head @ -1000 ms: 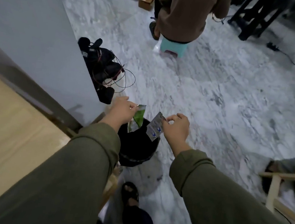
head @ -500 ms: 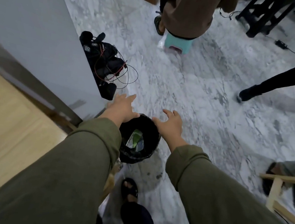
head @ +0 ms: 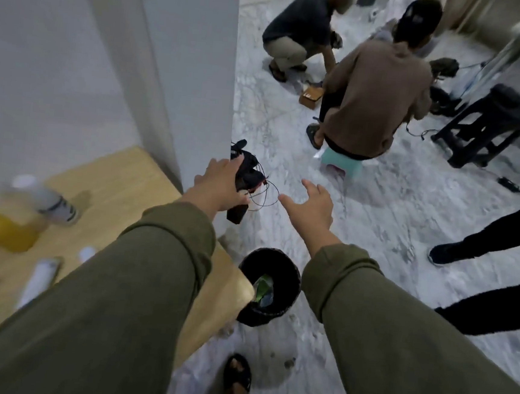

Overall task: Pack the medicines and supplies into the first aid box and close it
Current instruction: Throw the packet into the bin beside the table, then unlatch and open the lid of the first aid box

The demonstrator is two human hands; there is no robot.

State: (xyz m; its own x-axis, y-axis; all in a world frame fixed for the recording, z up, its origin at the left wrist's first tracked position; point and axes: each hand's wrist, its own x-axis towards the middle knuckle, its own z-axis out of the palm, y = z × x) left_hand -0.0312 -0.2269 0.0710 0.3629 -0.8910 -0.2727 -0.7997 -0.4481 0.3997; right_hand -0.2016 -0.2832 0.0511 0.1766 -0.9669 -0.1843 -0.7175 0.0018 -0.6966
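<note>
Head view: a marble floor (head: 392,214) is seen, with a grey wall (head: 107,57) at the left. A wooden table (head: 111,190) is set against that wall, its near corner just beside a black bin (head: 289,278) standing on the floor. Two green sleeves are stretched forward. The left hand (head: 218,187) is held flat over the table's far edge, its grip wide and empty. The right hand (head: 311,210) is held over the floor beyond the bin, fingers spread, nothing gripped. A yellow bottle (head: 8,225), a white bottle (head: 54,201) and a white tube (head: 38,278) are blurred on the table. Green and silver packets (head: 264,290) are lying inside the bin.
</note>
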